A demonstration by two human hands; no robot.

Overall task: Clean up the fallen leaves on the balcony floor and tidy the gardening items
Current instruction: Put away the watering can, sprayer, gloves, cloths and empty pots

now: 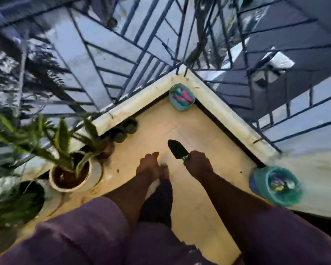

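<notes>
A trowel point(177, 150) is being gripped by the right hand point(198, 163) above the floor point(199, 134), blade fwd. The left hand point(148, 162) is being held loosely curled, w/ nothing in it. Tidying step probably; next, trowel likely needs carrying to the corner basket point(181, 97), already holding tools.

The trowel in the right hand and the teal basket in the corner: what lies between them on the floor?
Only bare floor lies between the trowel and the basket, in the head view.
</notes>
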